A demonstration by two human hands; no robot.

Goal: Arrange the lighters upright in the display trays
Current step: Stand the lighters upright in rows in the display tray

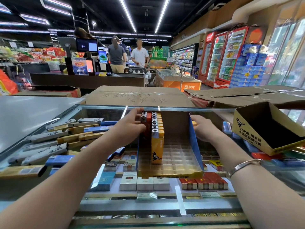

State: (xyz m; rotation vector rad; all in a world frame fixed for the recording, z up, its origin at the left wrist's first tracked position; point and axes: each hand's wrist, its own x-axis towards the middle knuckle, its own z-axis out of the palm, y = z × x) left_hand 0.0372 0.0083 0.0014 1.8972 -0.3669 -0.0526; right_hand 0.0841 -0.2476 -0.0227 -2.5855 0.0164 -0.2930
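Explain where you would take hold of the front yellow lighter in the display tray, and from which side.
Pinch the yellow lighter by its silver cap, coming from above and the right: it stands upright, its base sits in the tray, orange lighters crowd its left, and the slots on its right are empty.

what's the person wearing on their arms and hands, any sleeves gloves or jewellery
Both forearms are bare as far as the view shows: no sleeves and no gloves. The left hand shows nothing on its wrist or fingers. The right hand has a thin metallic bangle round the wrist, silvery with a pinkish tint. No rings, watch or markings are visible on either hand.
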